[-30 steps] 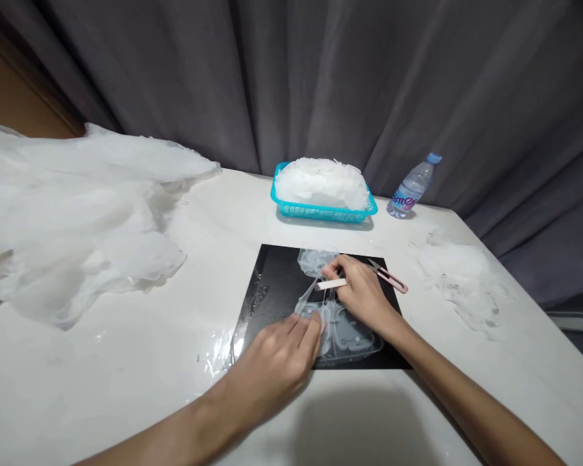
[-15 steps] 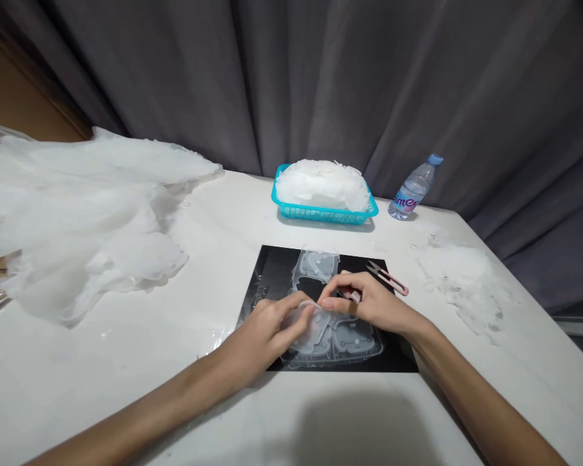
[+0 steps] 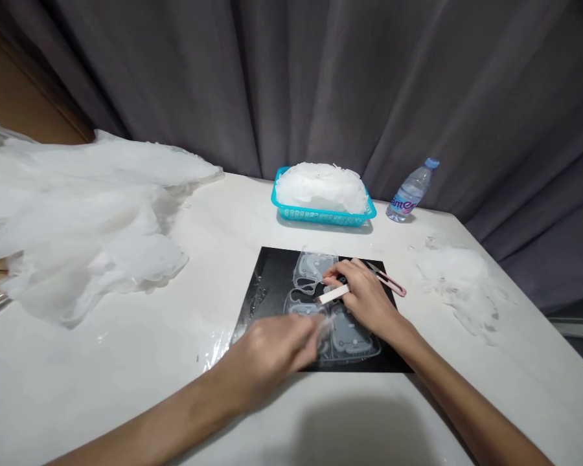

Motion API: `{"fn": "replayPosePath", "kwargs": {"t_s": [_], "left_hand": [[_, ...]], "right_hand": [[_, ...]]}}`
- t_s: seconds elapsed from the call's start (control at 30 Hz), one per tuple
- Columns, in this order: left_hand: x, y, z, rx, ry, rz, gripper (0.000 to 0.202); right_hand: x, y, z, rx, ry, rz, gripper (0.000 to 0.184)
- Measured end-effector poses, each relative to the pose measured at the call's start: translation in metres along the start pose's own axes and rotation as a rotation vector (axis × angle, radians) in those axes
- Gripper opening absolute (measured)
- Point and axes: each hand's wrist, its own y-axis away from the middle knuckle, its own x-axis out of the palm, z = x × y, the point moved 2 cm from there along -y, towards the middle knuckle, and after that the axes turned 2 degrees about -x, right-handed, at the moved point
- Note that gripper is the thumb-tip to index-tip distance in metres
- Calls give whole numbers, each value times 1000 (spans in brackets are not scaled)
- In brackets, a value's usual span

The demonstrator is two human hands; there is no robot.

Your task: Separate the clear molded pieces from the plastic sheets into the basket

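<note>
A black mat (image 3: 272,278) lies before me with a translucent plastic sheet (image 3: 352,333) on it, moulded or cut into rounded shapes. My left hand (image 3: 276,343), blurred by motion, is closed over the sheet's near part. A small translucent plastic piece (image 3: 328,325), also smeared, shows at its fingertips. My right hand (image 3: 366,294) grips a short white stick (image 3: 334,294) whose end points left over the sheet; its exact kind is unclear. Pink-handled thread snips (image 3: 392,283) lie just beyond the right hand, at the mat's right edge.
A turquoise basket (image 3: 323,217) heaped with white translucent pieces stands at the back. To its right is a water bottle (image 3: 409,193). A large pile of white translucent sheets (image 3: 87,220) covers the left; clear scraps (image 3: 459,278) lie at right. A grey curtain (image 3: 301,84) hangs behind.
The hands have drawn apart: the left moved down and nearer me, while the right turned and now shows the white stick. More of the sheet between them is visible.
</note>
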Motion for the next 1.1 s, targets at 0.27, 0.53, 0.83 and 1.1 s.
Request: {"fn": "replayPosePath", "kwargs": {"t_s": [0.27, 0.53, 0.83, 1.1], "left_hand": [[-14, -28, -5, -393, 589, -35, 39], [-11, -24, 3, -510, 783, -70, 36], [-13, -25, 9, -470, 869, -204, 57], [-14, -23, 2, -455, 742, -100, 29]], "right_hand": [[-44, 11, -54, 191, 54, -68, 24], [-69, 26, -61, 240, -137, 130, 50], [-71, 32, -86, 338, 305, 63, 26], [-66, 32, -83, 408, 411, 76, 18]]}}
